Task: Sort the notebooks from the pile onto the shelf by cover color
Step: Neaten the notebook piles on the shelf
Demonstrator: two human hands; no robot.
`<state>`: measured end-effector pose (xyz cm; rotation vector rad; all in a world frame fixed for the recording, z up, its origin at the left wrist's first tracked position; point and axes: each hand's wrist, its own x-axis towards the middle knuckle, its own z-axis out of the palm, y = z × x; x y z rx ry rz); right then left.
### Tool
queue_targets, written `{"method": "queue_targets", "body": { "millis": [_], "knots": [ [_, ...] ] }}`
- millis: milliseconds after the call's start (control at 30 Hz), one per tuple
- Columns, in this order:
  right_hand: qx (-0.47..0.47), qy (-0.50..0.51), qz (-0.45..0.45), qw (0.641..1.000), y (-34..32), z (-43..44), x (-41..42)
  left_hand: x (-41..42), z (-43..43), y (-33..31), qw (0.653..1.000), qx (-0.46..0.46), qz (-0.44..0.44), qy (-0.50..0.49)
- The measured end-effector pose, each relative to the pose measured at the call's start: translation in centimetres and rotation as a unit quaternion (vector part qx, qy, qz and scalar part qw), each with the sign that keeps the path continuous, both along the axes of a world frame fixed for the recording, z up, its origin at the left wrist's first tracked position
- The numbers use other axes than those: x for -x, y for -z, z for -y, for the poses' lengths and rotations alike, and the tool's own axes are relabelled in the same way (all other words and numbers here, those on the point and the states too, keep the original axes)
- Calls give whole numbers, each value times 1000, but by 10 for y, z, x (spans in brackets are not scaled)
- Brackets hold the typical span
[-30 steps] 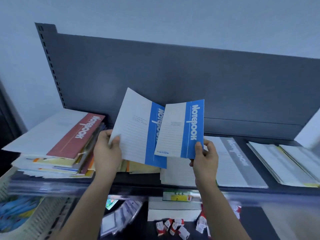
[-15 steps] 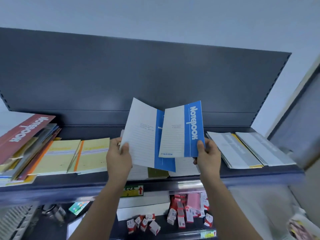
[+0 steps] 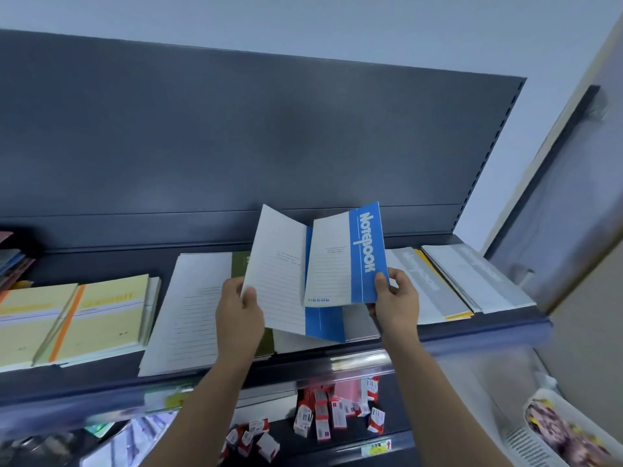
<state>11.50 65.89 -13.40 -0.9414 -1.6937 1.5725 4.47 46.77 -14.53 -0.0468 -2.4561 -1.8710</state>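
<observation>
Over the shelf (image 3: 101, 261), left fingers (image 3: 249, 298) and right fingers (image 3: 381, 281) pinch two blue notebooks (image 3: 365, 251)

"Notebook" on blue notebook (image 3: 365, 251) cover strip.

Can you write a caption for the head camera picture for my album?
Left hand and right hand hold blue-and-white paper notebooks above the dark grey metal shelf.

Two notebooks (image 3: 323, 278) held above shelf (image 3: 101, 382) stacks.
</observation>
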Motion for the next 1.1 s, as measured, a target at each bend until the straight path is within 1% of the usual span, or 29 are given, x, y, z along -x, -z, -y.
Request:
{"method": "queue_targets", "body": {
  "millis": [67,133,233,367,433,500,567,633,767,867,967,1033,1067,1100],
  "knots": [
    [7,-13,0,1000,2,-15,0,-3,-13,5,1000,9,4,-9],
    [-16,-34,9,999,3,-31,-1,-7,-24,6,999,15,15,-35],
    [-20,-67,19,997,3,-56,-3,-11,-40,7,996,36,39,-73],
    [-33,-103,26,994,3,-87,-9,-20,-58,4,989,95,68,-93],
    [-35,-109,28,993,4,-102,-13,-26,-61,4,982,158,67,-80],
    [-41,-113,38,992,6,-117,-18,-30,-62,5,964,252,62,-64],
    [-40,-112,42,992,8,-130,-21,-32,-61,4,935,346,64,-53],
    [-33,-104,43,993,8,-139,-24,-33,-62,3,907,413,66,-44],
    [-36,-86,52,994,10,-153,-30,-32,-64,5,875,479,63,-39],
    [-37,-75,64,994,11,-161,-36,-31,-67,7,849,521,78,-34],
    [-33,-75,71,994,11,-165,-42,-34,-71,2,815,574,76,-29],
    [-34,-74,75,994,12,-168,-45,-37,-74,-3,773,632,39,-29],
    [-33,-73,77,994,13,-169,-46,-39,-77,-7,760,650,14,-27],
    [-29,-71,79,994,14,-171,-48,-41,-83,-10,765,643,-14,-22]
  ]
}}
